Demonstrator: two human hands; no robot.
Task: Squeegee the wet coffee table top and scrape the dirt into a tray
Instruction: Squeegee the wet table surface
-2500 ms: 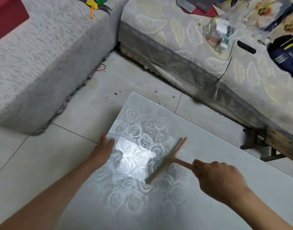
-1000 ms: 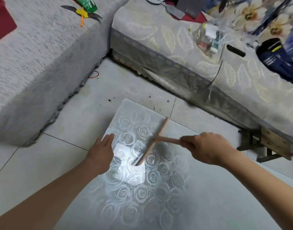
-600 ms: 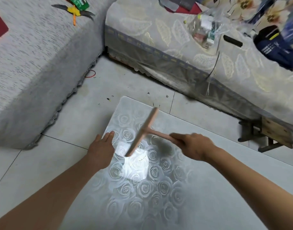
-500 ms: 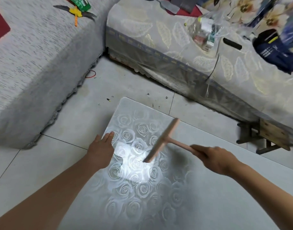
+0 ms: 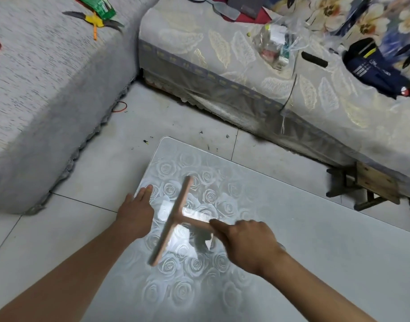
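Far left sits a grey sofa (image 5: 48,89) with yellow-handled pliers (image 5: 94,19) lying on it. On the tiled floor (image 5: 94,182) in front stands the table (image 5: 315,252), its glossy top printed with roses. The left hand (image 5: 135,213) lies flat at the table's left edge, fingers straight and together, holding nothing. Just right of it is the squeegee (image 5: 173,219), its blade running diagonally over the roses near the table's far-left corner; I cannot tell whether the blade touches the top. The right hand (image 5: 248,242) grips its handle, fingers curled round it and 1 finger stretched along it. Beyond, a leaf-patterned sofa (image 5: 222,66) carries a plastic bag (image 5: 278,47), and a wooden stool (image 5: 371,189) stands at the right.
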